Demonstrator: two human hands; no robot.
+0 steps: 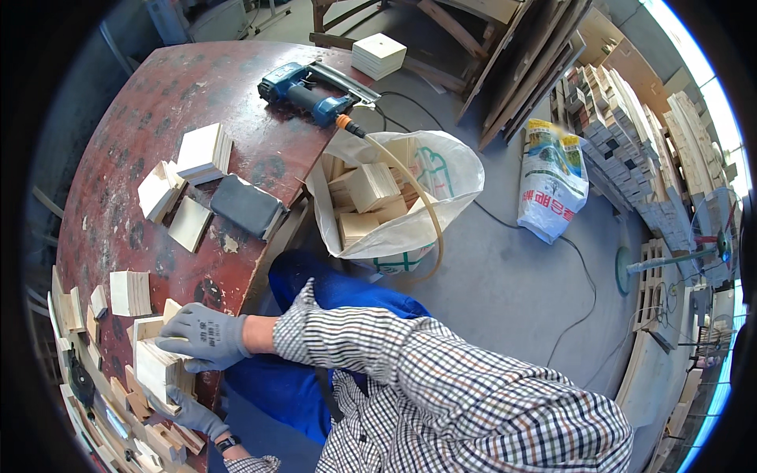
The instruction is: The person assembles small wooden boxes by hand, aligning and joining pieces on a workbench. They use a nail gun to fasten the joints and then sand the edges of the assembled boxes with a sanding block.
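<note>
My right hand (pixel 206 337), in a grey work glove, lies over a stack of plywood squares (pixel 155 369) at the table's near left, with its fingers bent round the top. My left hand (pixel 195 415), gloved alike and with a dark watch at the wrist, grips the stack's lower edge; its fingertips are partly hidden. Just beyond stands a smaller stack of plywood squares (pixel 130 292). Farther off on the red-brown table (pixel 118 185) are more stacks (pixel 205 152), one loose square (pixel 190 224) and a dark block-shaped object (pixel 248 206).
A blue nail gun (pixel 303 94) with an air hose (pixel 426 205) rests near the table's far edge. Beside the table stands a white sack (pixel 457 177) of wooden blocks. Many offcuts (pixel 169 441) crowd the near left. A printed bag (pixel 552 185) and stacked timber (pixel 623 134) stand right.
</note>
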